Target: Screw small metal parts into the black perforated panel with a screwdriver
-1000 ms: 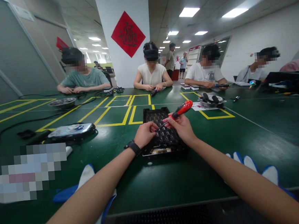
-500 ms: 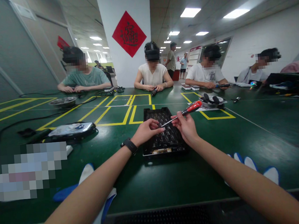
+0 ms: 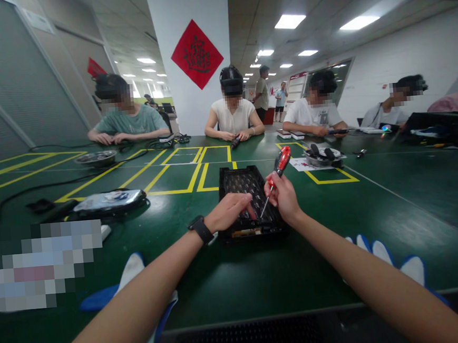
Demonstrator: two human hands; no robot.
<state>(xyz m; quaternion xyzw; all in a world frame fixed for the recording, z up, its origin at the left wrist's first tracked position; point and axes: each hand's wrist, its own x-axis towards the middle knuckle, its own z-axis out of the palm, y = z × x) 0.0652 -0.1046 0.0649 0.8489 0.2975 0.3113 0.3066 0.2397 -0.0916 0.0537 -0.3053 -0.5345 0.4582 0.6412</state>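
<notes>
A black rectangular device housing [image 3: 243, 181] lies on the green table in front of me, its ribbed inside facing up and a brownish strip along its near edge. My right hand [image 3: 281, 195] is closed round a screwdriver [image 3: 282, 159] with a red and black handle. The screwdriver is tilted, handle up, and its thin shaft points down into the near right part of the housing. My left hand [image 3: 232, 211] reaches over the housing from the left, fingers extended and pointing down close to the screwdriver's tip. Whatever lies under those fingertips is hidden.
Blue and white work gloves [image 3: 132, 274] lie beneath my left forearm, with another glove [image 3: 382, 254] by my right. A metal bowl [image 3: 96, 158], a dark pouch-like case [image 3: 110, 201] and a dish with black items [image 3: 323, 155] stand farther off. Several people sit across the table.
The screwdriver has swung from nearly level to steep, its tip now down in the housing's near end. My left hand has moved from a pinch at the tip to extended fingers nearer me.
</notes>
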